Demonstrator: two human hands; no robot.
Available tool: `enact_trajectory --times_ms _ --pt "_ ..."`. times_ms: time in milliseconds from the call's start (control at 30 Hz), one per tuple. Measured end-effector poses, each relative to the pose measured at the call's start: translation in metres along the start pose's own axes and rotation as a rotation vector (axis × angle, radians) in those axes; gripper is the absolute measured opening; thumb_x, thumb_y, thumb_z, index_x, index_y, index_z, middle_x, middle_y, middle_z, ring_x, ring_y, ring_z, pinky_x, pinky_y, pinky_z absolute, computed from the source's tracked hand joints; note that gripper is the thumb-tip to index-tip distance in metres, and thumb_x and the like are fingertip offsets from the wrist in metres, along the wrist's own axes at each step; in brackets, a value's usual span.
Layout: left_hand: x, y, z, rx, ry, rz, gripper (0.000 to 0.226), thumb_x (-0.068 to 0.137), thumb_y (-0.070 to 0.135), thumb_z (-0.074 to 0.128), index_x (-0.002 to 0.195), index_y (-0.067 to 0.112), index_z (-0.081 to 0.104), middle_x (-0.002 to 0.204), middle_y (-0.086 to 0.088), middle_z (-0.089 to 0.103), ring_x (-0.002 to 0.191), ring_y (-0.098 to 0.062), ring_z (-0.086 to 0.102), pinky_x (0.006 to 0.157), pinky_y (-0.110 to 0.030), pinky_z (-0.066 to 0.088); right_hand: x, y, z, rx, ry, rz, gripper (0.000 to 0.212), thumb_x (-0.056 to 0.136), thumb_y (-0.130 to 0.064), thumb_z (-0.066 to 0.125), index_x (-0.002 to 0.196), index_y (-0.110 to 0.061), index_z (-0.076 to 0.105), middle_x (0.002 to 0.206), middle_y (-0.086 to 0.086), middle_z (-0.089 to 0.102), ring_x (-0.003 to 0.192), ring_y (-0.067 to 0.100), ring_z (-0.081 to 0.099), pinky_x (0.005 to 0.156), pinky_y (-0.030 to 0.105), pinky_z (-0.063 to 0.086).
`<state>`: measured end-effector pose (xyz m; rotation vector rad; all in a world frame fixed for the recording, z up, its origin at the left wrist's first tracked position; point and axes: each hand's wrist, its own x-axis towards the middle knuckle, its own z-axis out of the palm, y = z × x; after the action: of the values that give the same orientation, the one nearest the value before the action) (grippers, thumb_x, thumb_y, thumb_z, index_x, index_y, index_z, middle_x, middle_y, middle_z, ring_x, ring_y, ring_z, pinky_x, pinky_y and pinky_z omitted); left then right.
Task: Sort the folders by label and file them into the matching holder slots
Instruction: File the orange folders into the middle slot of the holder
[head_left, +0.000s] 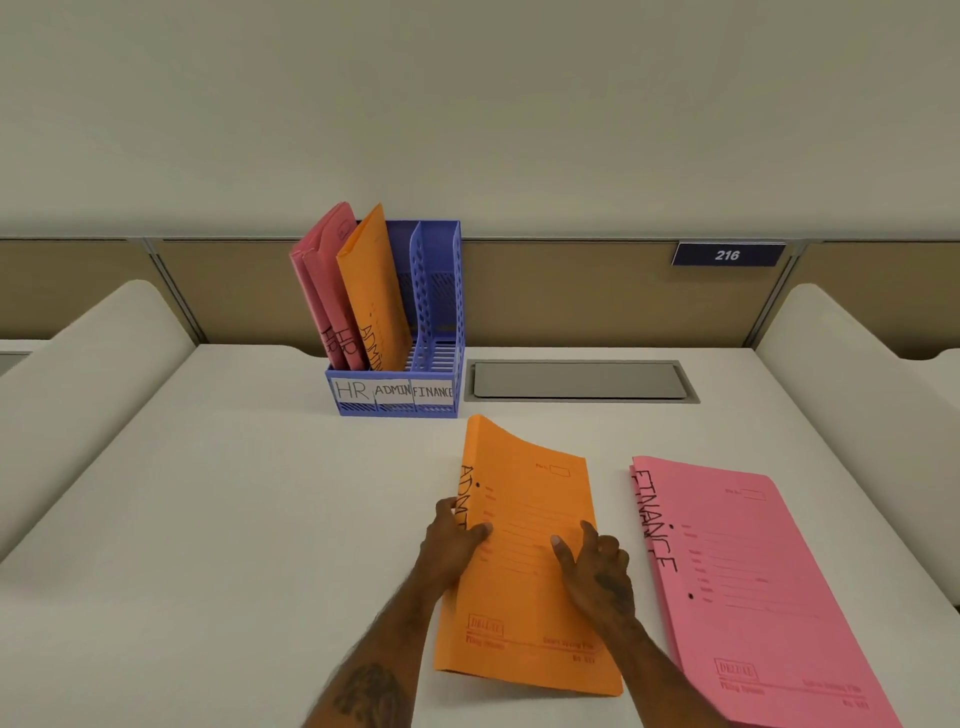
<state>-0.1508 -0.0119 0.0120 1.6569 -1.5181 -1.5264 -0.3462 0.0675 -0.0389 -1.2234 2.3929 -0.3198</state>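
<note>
Orange card fills the space between two bare hands: the left hand (457, 535) grips the spine edge of an orange folder (524, 561) with its thumb on top, partly covering the handwritten word ADMIN, and the right hand (597, 566) presses spread fingers on the cover near its right edge. Both hands hold this one folder. Its far end lifts and curls off the white worktop (208, 519), while the near end looks low against the surface.

The folder's long axis runs away from the person, pointing up and slightly left toward a blue three-slot holder (397, 384), which stands well apart at the back of the worktop. Paper labels on the holder's front read HR, ADMIN and FINANCE from left to right. The HR slot carries two pink folders (324, 291), the ADMIN slot (393, 391) one orange folder (374, 291), and the FINANCE slot is bare.

The matching slot lies forward and to the left of both hands, so the left hand is nearer it; the folder would probably need standing upright, spine down, before sliding in.

Just right of the right hand, a stack of pink folders marked FINANCE (753, 587) lies flat, untouched.
</note>
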Motion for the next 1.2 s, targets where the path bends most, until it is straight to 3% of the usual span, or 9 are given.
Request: enact_trajectory --times_ms 333,433,500,633,800,900,967,1100,1200 --pt "-0.004 0.075 -0.013 -0.034 0.180 0.273 0.053 0.097 0.028 0.058 0.140 0.025 0.027 0.125 0.001 0.056 0.105 -0.021 0.062 0.091 -0.042 0.055 0.023 -0.144 -0.119 0.325 0.065 -0.290 0.076 0.090 -0.071 0.034 0.151 -0.027 0.019 0.146 0.011 0.046 0.126 0.031 0.051 0.098 0.048 0.047" --pt "-0.007 0.095 -0.015 0.001 0.311 0.366 0.051 0.093 0.022 0.061 0.133 0.024 0.031 0.096 0.008 0.055 0.074 -0.008 0.057 0.067 -0.027 0.054 0.016 -0.202 -0.166 0.393 0.178 -0.394 0.082 0.086 -0.076 0.033 0.150 -0.030 0.011 0.113 0.010 0.066 0.099 0.027 0.064 0.075 0.040 0.053" --pt "-0.013 0.106 -0.018 0.022 0.396 0.421 0.048 0.090 0.016 0.063 0.127 0.024 0.033 0.080 0.002 0.057 0.058 -0.008 0.053 0.054 -0.023 0.051 0.009 -0.235 -0.192 0.354 0.294 -0.444 0.084 0.086 -0.072 0.042 0.150 -0.027 0.010 0.091 -0.004 0.060 0.078 0.018 0.059 0.053 0.027 0.042" --pt "-0.022 0.118 -0.026 0.101 0.571 0.478 0.047 0.089 0.016 0.064 0.122 0.026 0.031 0.093 0.000 0.063 0.075 -0.016 0.062 0.072 -0.036 0.059 -0.005 -0.275 -0.222 0.223 0.440 -0.461 0.079 0.083 -0.050 0.062 0.143 -0.018 0.022 0.092 -0.003 0.060 0.066 0.015 0.051 0.051 0.025 0.035" --pt "-0.026 0.118 -0.047 0.180 0.673 0.519 0.054 0.092 0.019 0.065 0.132 0.022 0.028 0.113 -0.005 0.065 0.081 -0.017 0.064 0.071 -0.036 0.059 -0.047 -0.306 -0.247 0.145 0.416 -0.483 0.058 0.089 -0.030 0.060 0.136 -0.011 0.032 0.112 0.010 0.062 0.094 0.027 0.061 0.069 0.032 0.049" --pt "-0.026 0.115 -0.065 0.151 0.663 0.567 0.056 0.093 0.021 0.064 0.131 0.027 0.023 0.118 -0.007 0.063 0.082 -0.017 0.065 0.071 -0.036 0.060 -0.059 -0.309 -0.239 0.280 0.229 -0.539 0.050 0.098 -0.019 0.052 0.142 -0.005 0.032 0.131 0.017 0.053 0.115 0.030 0.052 0.057 0.000 0.040" --pt "-0.025 0.113 -0.081 0.154 0.648 0.638 0.059 0.092 0.024 0.066 0.128 0.032 0.020 0.119 -0.005 0.064 0.082 -0.014 0.066 0.072 -0.033 0.060 -0.064 -0.313 -0.229 0.348 0.164 -0.538 0.048 0.100 -0.015 0.049 0.143 -0.003 0.032 0.139 0.018 0.046 0.121 0.029 0.044 0.050 -0.008 0.031" --pt "-0.022 0.111 -0.128 0.221 0.599 0.824 0.061 0.088 0.045 0.066 0.130 0.037 0.023 0.116 0.002 0.066 0.082 -0.007 0.062 0.073 -0.027 0.057 -0.067 -0.352 -0.238 0.322 0.385 -0.512 0.045 0.095 -0.020 0.056 0.135 -0.008 0.036 0.119 0.015 0.057 0.102 0.030 0.058 0.065 0.010 0.046" --pt "-0.008 0.113 -0.172 0.246 0.548 0.925 0.067 0.087 0.067 0.049 0.139 0.030 0.031 0.130 -0.002 0.060 0.098 -0.014 0.064 0.079 -0.028 0.054 -0.061 -0.386 -0.241 0.246 0.592 -0.533 0.044 0.086 -0.024 0.063 0.123 -0.015 0.041 0.097 0.007 0.060 0.074 0.022 0.055 0.055 0.026 0.042"
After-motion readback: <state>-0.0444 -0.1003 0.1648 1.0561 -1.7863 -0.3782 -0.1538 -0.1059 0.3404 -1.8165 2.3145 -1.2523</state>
